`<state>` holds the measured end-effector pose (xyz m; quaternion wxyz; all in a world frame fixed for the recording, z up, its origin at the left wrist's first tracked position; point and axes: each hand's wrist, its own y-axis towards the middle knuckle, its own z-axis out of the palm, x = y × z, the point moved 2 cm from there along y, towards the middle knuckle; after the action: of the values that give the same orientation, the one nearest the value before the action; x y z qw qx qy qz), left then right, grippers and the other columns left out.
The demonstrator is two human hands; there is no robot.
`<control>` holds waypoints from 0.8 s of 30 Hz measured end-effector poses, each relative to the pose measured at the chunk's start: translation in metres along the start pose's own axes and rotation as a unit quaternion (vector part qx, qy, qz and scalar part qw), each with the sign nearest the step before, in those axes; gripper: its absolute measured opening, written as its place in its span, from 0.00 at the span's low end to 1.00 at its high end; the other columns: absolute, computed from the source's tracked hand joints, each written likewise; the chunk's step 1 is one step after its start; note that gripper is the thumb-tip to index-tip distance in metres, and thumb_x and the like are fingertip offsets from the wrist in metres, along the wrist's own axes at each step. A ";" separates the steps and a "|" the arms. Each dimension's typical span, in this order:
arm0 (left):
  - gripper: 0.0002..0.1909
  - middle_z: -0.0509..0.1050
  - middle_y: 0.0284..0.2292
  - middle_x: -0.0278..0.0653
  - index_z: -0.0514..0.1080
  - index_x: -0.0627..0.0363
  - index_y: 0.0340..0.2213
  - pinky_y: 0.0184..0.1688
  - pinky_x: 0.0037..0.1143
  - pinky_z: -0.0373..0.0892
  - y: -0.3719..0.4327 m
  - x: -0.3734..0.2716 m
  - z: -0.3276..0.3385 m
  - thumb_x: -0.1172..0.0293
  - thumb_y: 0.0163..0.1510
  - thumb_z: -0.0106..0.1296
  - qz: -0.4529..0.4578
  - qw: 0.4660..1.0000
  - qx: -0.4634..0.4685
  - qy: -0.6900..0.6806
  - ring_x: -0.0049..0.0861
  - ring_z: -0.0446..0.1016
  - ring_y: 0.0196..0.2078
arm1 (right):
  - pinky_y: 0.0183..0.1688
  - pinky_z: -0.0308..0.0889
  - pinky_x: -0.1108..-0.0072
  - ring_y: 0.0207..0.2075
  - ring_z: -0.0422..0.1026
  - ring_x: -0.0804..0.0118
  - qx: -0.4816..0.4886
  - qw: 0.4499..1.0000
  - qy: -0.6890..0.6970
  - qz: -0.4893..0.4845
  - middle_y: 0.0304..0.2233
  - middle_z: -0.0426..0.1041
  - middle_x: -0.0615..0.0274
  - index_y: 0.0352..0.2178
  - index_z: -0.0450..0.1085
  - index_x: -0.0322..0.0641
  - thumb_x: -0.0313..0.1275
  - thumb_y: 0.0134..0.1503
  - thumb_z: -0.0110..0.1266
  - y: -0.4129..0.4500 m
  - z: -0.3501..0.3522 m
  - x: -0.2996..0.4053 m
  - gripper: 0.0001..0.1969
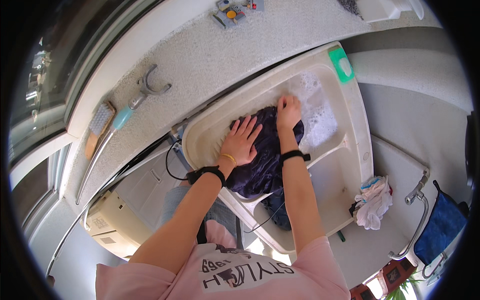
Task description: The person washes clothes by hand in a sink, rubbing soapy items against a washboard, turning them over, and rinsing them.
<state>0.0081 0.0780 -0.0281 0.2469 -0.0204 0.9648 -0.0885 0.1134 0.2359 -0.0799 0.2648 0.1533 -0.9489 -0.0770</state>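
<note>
A wet dark purple garment [258, 165] lies bunched over the ribbed washboard side of a cream laundry sink [202, 123]. My left hand [242, 144] rests flat on its left part, fingers spread. Curled into a fist, my right hand [288, 112] grips the garment's far right part; its fingertips are hidden. Soapy water with white suds [318, 116] fills the basin beyond the right hand. In the sink's nearer compartment lies another dark cloth [279, 212], partly covered by my right forearm.
A green soap dish [341, 64] holding white soap sits on the sink's far corner. White cloths [373, 204] hang over the right rim, near a metal faucet [416, 195]. A scrub brush [99, 125] and forked pole [123, 116] lie on the left ledge. A thin black cable [168, 165] hangs by my left wrist.
</note>
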 end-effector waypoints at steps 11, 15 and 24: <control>0.36 0.51 0.60 0.45 0.57 0.54 0.56 0.64 0.38 0.38 0.003 0.002 0.004 0.62 0.43 0.46 -0.004 1.000 0.001 -0.004 0.38 0.43 0.65 | 0.20 0.64 0.63 0.19 0.71 0.50 0.070 0.997 -0.024 0.027 0.15 0.69 0.56 0.14 0.65 0.45 0.35 0.50 0.49 -0.038 0.007 0.018 0.13; 0.35 0.51 0.60 0.46 0.57 0.53 0.57 0.64 0.39 0.40 -0.002 0.016 -0.002 0.63 0.44 0.45 -0.015 1.000 -0.014 0.015 0.39 0.45 0.64 | 0.22 0.65 0.60 0.19 0.70 0.46 0.082 0.995 -0.032 0.046 0.17 0.71 0.54 0.18 0.69 0.46 0.36 0.49 0.50 0.008 0.019 -0.010 0.10; 0.33 0.52 0.60 0.45 0.64 0.52 0.52 0.63 0.40 0.42 -0.006 0.005 -0.004 0.63 0.40 0.48 -0.011 1.000 -0.022 -0.011 0.40 0.46 0.64 | 0.43 0.60 0.61 0.45 0.63 0.50 0.060 0.996 -0.048 0.053 0.40 0.68 0.58 0.32 0.69 0.45 0.45 0.51 0.54 -0.003 0.000 -0.005 0.16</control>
<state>0.0016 0.0724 -0.0265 0.2559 -0.0371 0.9634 -0.0701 0.1179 0.2352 -0.0831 0.2132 0.1148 -0.9702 -0.0127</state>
